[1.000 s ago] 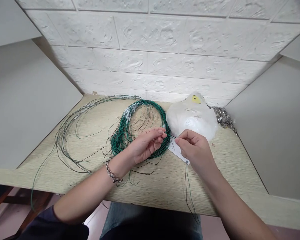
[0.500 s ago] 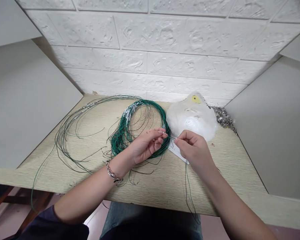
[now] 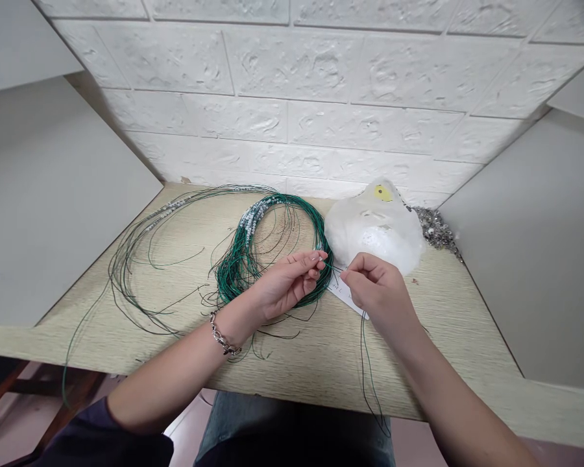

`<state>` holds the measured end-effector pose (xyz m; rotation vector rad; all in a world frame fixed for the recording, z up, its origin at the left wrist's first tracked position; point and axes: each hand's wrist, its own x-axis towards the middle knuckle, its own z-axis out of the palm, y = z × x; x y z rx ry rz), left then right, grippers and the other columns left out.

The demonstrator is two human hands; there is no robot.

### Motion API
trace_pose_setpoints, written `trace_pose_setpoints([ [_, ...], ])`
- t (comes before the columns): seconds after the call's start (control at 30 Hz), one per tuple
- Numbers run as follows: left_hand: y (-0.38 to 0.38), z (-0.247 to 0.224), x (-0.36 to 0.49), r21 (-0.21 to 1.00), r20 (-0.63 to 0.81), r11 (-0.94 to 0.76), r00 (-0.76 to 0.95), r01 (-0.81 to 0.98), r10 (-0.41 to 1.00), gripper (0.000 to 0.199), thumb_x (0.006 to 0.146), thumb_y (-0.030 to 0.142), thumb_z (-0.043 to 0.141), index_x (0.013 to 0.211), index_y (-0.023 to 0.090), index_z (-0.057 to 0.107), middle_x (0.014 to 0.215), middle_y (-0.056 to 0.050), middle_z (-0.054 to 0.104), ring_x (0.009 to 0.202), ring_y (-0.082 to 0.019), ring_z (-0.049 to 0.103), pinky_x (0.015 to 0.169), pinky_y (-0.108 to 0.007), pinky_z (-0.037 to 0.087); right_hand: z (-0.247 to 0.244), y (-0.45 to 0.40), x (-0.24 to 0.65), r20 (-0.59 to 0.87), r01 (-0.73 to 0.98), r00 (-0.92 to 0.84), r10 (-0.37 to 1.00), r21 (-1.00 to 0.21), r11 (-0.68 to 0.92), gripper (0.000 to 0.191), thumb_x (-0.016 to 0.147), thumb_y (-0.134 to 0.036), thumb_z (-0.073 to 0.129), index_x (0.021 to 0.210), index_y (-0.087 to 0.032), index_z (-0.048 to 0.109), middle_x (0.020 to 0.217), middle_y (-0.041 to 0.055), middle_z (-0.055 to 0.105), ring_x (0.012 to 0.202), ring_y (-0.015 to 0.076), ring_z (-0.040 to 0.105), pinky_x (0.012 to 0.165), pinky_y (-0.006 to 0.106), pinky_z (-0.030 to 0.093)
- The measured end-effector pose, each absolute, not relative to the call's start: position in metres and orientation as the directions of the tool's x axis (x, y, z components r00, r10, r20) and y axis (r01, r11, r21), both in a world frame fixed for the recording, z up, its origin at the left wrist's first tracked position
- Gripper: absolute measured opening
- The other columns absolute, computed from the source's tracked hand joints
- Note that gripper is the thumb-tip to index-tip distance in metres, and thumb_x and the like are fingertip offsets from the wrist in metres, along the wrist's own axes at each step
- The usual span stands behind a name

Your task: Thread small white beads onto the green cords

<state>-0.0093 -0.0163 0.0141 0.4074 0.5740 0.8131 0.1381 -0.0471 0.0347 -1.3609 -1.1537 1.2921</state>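
Note:
Thumb and forefinger of my left hand (image 3: 292, 282) are pinched at a small white bead, from which thin green and dark cord runs to the right. My right hand (image 3: 374, 282) is closed on the same cord (image 3: 365, 363), and its loose length hangs from that hand past the table's front edge. Behind my left hand lies a thick coil of green cords (image 3: 233, 266) with white beads strung along its upper left. A white paper card (image 3: 348, 298) with handwriting lies partly under my right hand.
A looser bundle of beaded cords (image 3: 126, 259) spreads left, one strand drooping over the front edge. A translucent white bag-like thing (image 3: 370, 227) with a yellow patch sits at the back. Right of it is a heap of small silvery pieces (image 3: 435, 227). Grey panels (image 3: 530, 246) flank the table.
Both hands keep almost the same place and pinch on the cord. The view has shifted very slightly.

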Motion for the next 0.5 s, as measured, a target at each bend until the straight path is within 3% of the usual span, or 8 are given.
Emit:
trace_pose_setpoints([
  [0.5,-0.0169,0.0105,-0.0096,0.563,-0.313,0.602,0.529,-0.566,0.789,0.010,0.075,0.006,0.055,0.078,0.010,0.063,0.068,-0.002,0.061,0.051,-0.001,0.051,0.048,-0.009,0.045,0.0351,-0.0469,0.1378,-0.147,0.068,0.030,0.989,-0.987,-0.149,0.017,0.060,-0.018,0.053,0.050,-0.018,0.039,0.039,-0.0090,0.031,0.036,0.0024,0.023,0.034,0.018,0.016],
])
